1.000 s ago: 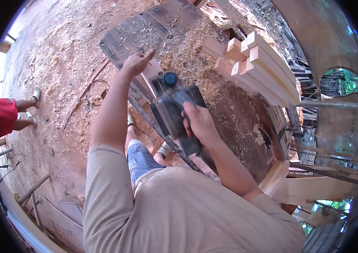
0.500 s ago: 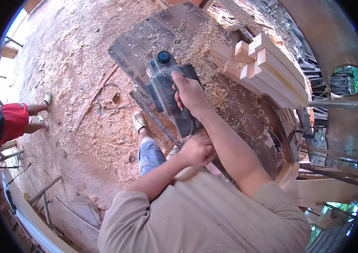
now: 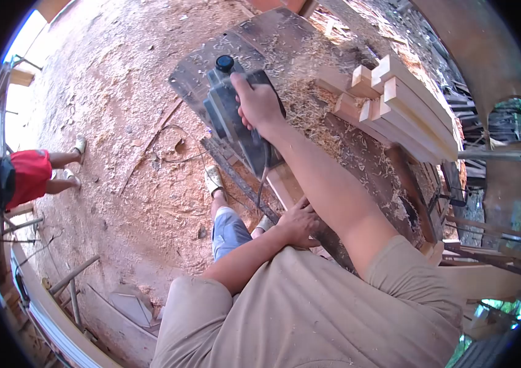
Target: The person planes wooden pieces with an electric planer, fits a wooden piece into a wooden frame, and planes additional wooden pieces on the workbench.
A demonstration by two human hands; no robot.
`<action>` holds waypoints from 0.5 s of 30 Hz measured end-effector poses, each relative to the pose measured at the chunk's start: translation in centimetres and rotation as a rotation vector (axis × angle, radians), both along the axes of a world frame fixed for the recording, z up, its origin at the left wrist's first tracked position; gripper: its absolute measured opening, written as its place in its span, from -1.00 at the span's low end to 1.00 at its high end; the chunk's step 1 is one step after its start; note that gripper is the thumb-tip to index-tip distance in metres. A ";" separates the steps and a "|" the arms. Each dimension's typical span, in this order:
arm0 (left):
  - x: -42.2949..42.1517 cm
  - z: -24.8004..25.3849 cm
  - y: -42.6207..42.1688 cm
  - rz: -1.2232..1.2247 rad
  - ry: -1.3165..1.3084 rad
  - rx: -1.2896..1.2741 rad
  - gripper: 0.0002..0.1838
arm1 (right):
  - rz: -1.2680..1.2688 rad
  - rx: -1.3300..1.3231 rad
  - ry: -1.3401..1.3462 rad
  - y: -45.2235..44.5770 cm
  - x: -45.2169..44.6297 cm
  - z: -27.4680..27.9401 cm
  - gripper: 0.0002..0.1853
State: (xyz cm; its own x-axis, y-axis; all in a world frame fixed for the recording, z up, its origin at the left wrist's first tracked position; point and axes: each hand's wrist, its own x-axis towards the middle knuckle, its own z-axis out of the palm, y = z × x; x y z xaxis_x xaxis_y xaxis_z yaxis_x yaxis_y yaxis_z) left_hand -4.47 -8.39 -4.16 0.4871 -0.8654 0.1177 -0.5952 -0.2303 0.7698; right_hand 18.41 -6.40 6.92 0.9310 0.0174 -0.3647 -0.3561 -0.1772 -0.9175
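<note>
My right hand (image 3: 259,109) is closed round the handle of a dark electric hand planer (image 3: 227,113) with a round black knob at its front. The planer lies along a pale piece of wood (image 3: 282,187), which shows behind its rear end. A power cord (image 3: 267,168) hangs from the back of the tool. My left hand (image 3: 299,224) is at the near end of this wood, close to my body, with its fingers bent over it; part of the grip is hidden.
The workbench (image 3: 358,156) is strewn with shavings. Several squared timbers (image 3: 417,116) are stacked on its right. A dark bar (image 3: 239,181) runs along the left edge. Another person in red shorts (image 3: 29,178) stands at far left. Shavings cover the ground (image 3: 119,110).
My left hand has opened out from a fist-like shape and settled on the near end of the wood. The planer has shifted slightly up and left in view, uncovering wood behind it.
</note>
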 end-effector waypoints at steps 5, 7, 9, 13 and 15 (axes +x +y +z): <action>0.7 -0.3 0.4 0.061 0.008 -0.282 -0.45 | 0.119 0.088 -0.080 0.0 0.6 -0.7 -0.37; 0.0 2.7 3.5 0.193 0.442 -0.177 -0.64 | 0.145 0.146 -0.120 -2.1 -2.0 -0.2 -0.41; -1.9 2.8 7.5 0.440 0.435 -0.305 -0.76 | 0.130 0.150 -0.085 -5.7 -7.5 0.4 -0.47; -4.2 -4.2 17.3 1.282 0.748 -0.700 -0.72 | 0.144 -0.078 -0.023 -14.7 -18.7 3.5 -0.60; -3.9 -9.1 22.9 1.656 0.805 -0.639 -0.71 | 0.124 -0.190 0.052 -19.5 -24.1 4.2 -0.62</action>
